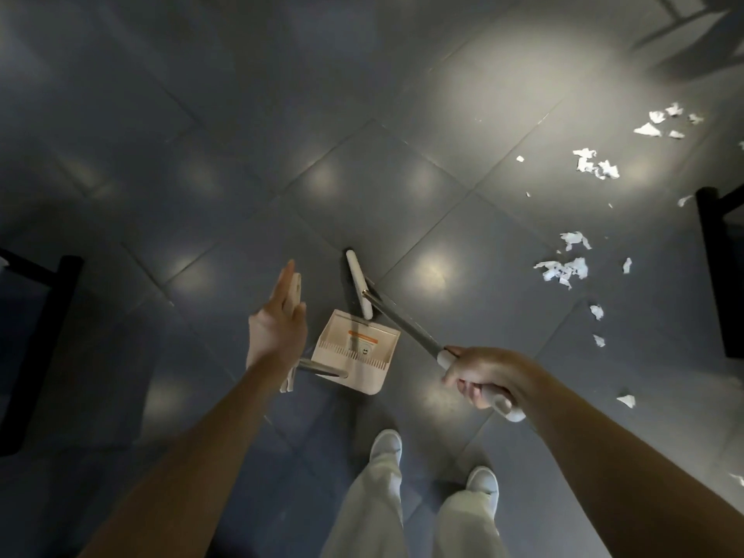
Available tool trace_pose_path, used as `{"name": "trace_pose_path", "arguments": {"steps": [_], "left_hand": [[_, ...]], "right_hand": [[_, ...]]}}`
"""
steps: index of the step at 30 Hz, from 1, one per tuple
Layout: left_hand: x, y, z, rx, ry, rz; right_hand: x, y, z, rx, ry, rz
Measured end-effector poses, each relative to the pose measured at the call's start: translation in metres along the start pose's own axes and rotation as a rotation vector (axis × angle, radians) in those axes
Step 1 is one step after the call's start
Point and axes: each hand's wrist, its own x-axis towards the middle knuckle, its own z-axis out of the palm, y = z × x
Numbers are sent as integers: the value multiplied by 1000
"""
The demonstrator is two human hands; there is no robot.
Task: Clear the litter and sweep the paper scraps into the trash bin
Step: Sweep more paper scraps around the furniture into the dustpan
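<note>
Now the paper scraps (563, 269) lie rightward, nearer the broom (402, 324).
Right hand (479, 376) grips it; left hand (277, 328) flat, holding nothing.

Dim, soft-focus wide-angle view: overhead-light glare patches dot the glossy floor (241, 114), brightest upper right; edges darken and bend.

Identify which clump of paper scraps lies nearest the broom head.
The torn white paper clump level with the flat white broom head; the other clumps lie much farther off, higher in view.
</note>
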Motion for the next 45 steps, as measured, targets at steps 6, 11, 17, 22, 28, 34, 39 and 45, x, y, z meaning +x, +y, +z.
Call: {"name": "trace_pose_path", "arguments": {"steps": [6, 11, 17, 22, 28, 34, 39, 45], "left_hand": [[3, 10, -9, -189, 49, 38], [-3, 3, -14, -228, 5, 48], [-13, 22, -7, -201, -110, 53], [-19, 63, 12, -230, -190, 213], [-35, 133, 68, -317, -307, 383], [-101, 219, 126, -311, -541, 613], [-162, 270, 185, -198, -527, 803], [-224, 327, 251, -122, -606, 920]], "right_hand": [[-34, 12, -10, -177, -86, 35], [-76, 26, -44, -191, -73, -49], [-101, 61, -63, -130, -17, -108], [-115, 106, -78, 47, -8, -195], [-126, 182, -81, 393, 73, -245], [-145, 277, -94, 711, 188, -288], [-151, 370, -103, 721, 461, -247], [-136, 456, -139, 712, 638, -183]]}}
